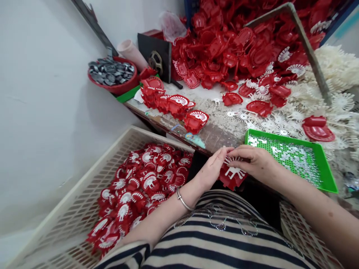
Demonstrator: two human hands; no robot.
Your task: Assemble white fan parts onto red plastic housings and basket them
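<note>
Close to my body, at the table's front edge, a red plastic part (230, 181) with a white fan-shaped piece (235, 171) on its face is between my hands. My left hand (212, 168) closes on its left side, thumb and fingers near the top edge. From the right, my right hand (251, 161) is bent over the top of the same part, fingers pressed on the white piece. The fingertips partly cover the upper edge. Just right of my hands lies a green tray (325, 168) with many small clear and silvery bits.
A beige crate (67, 201) of red-and-white parts stands lower left. Assembled parts (196, 120) line the table's edge. Behind are heaped red parts (224, 45), loose white pieces (280, 121), a bent metal bar (305, 45), and a red bowl (117, 89) of grey pieces.
</note>
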